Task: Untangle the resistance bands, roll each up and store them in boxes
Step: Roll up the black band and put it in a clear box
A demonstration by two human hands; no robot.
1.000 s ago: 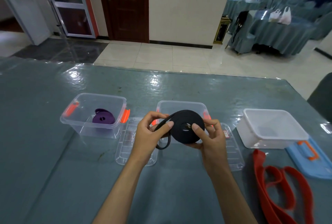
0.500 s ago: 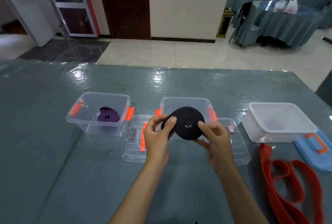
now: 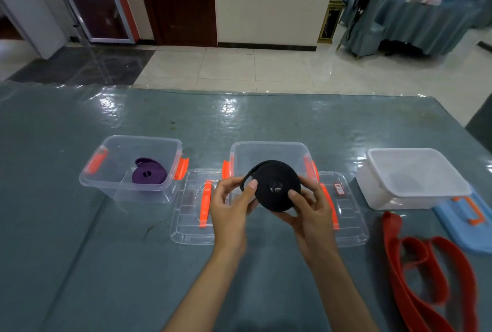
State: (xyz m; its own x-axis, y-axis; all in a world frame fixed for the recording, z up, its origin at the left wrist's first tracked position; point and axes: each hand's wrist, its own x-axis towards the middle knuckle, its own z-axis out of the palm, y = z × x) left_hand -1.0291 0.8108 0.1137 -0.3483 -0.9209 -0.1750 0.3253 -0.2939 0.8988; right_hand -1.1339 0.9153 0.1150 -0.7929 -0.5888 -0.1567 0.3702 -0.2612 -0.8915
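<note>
Black band roll (image 3: 274, 185) — hands (image 3: 269, 206) hide its lower edge.

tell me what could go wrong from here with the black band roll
1. The black band shows a loose outer end arching off its upper left; if the left hand eases its pinch, the coil may spring open.
2. The roll is held only by fingertips of both hands, the right hand from below, so it might slip before reaching the middle clear box.
3. The red band still lies unrolled near the right forearm and could snag.
</note>
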